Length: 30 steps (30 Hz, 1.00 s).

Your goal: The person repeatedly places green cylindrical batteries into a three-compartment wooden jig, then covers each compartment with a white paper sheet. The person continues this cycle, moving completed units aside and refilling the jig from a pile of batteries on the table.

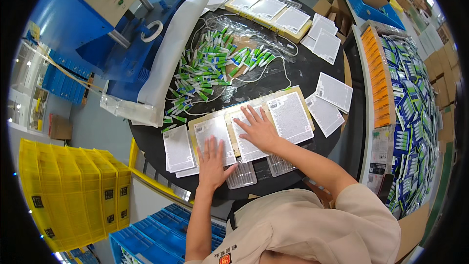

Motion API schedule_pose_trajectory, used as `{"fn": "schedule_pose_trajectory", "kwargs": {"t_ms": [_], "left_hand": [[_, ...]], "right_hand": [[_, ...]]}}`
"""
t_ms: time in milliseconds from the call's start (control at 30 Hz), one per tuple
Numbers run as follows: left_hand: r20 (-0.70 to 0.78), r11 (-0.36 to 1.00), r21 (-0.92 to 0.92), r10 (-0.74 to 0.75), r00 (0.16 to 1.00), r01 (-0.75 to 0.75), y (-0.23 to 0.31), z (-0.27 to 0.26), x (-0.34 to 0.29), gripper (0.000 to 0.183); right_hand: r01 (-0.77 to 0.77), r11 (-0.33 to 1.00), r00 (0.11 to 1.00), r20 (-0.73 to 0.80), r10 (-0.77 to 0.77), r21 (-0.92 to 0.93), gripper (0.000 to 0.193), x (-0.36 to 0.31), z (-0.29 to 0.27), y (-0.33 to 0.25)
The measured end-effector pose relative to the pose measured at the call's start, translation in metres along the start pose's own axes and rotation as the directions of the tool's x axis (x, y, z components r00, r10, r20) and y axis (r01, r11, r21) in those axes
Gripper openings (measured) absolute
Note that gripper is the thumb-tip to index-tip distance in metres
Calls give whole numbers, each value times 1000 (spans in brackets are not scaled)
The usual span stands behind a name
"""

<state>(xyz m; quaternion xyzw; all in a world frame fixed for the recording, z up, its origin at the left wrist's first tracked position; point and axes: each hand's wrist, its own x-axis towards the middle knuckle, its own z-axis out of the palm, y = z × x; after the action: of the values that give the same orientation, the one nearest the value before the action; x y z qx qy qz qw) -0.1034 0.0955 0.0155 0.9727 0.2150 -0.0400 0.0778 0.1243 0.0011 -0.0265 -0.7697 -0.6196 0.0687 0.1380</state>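
Note:
My left hand lies with spread fingers on a white printed card. On the middle card rests my right hand, fingers apart and flat. A third card sits to its right. All three lie in a row on a pale yellow tray-like fixture. Two clear ribbed plastic blisters stick out below the fixture's near edge. Loose cards overlap at its left end, and others lie to its right. Neither hand grips anything.
Small green-and-white tubes are heaped on the black round table. A second fixture with cards stands at the far side. A blue press is at left, near yellow crates. Packed blister cards fill boxes at right.

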Motion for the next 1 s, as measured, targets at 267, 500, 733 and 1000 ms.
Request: {"fn": "schedule_pose_trajectory", "kwargs": {"t_ms": [267,500,733,1000], "left_hand": [[4,987,96,126,992,-126,57,24,23,72],[-76,982,-55,177,981,-181,87,23,51,78],[34,975,57,213,976,-215,98,23,72,79],[-219,949,-262,117,969,-174,63,-32,44,79]], "right_hand": [[61,993,976,-216,-38,99,54,-10,-54,48],[-240,967,968,-94,231,-88,70,-78,-42,79],[-340,933,901,-323,289,-113,71,-57,-6,71],[-364,800,444,-666,599,477,57,-83,-74,174]]}}
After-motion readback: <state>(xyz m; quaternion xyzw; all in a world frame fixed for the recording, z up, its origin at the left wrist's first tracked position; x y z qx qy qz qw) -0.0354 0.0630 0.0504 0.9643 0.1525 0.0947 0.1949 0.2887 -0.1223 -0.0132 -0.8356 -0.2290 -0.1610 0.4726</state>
